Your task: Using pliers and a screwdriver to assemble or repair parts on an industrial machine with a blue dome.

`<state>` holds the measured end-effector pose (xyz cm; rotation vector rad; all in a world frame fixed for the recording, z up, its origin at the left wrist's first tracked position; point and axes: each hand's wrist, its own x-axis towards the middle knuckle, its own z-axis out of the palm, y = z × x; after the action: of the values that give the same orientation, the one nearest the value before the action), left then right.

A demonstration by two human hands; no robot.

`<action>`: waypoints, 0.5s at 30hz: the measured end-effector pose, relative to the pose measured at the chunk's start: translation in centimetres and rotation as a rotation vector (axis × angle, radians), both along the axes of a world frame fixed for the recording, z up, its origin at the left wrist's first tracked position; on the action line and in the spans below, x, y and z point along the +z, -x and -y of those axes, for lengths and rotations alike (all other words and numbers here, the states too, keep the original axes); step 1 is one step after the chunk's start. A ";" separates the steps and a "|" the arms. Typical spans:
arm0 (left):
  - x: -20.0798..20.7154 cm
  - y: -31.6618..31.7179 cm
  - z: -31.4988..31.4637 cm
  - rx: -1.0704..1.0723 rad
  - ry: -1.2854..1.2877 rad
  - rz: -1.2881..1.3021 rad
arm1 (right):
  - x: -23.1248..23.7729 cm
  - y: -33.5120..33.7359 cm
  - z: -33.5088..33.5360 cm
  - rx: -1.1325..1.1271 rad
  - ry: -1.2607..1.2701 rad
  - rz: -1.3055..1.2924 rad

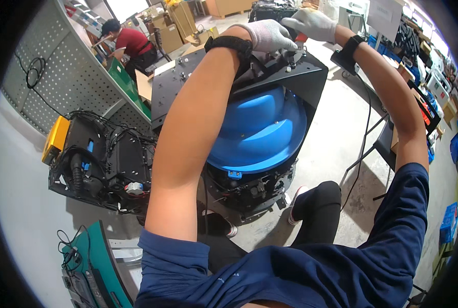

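A large machine stands in front of me, with a flat black metal panel (pixel 306 77) on top and a rounded blue plastic shell (pixel 260 120) under it. Both my hands wear white gloves and work at the panel's far side. My left hand (pixel 269 36) is closed over small parts there, its fingertips beside a dark bracket (pixel 262 66). Close by on the right, my right hand (pixel 311 24) has its fingers bent together at the same spot. Whatever the fingers grip is too small and covered to make out. Dark bands circle both wrists.
Left of the machine sits an opened black unit (pixel 111 154) with loose wiring and a yellow part. A perforated metal panel (pixel 49 61) rises behind it. Another person (pixel 131 46) in red sits at the far left. A black cable (pixel 365 138) hangs at right near a dark stand.
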<state>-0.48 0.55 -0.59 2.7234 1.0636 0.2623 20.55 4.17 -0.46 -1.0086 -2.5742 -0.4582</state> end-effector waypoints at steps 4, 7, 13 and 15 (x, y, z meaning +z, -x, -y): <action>-0.3 -0.1 -0.1 -0.010 0.078 0.053 | -0.3 -3.3 0.9 -0.240 -0.153 0.158; -0.3 -0.1 0.2 -0.059 0.112 0.067 | -0.8 -6.6 2.8 -0.148 -0.588 0.477; -0.3 -0.6 1.0 -0.134 0.120 0.108 | -2.0 -8.4 8.4 -0.213 -0.592 0.463; -0.3 -0.6 1.1 -0.146 0.119 0.102 | -1.7 -7.4 10.2 -0.251 -0.479 0.375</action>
<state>0.10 -0.57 -0.86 2.6345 0.8213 0.3009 27.95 -6.02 -2.13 -1.1469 -2.4454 -1.3700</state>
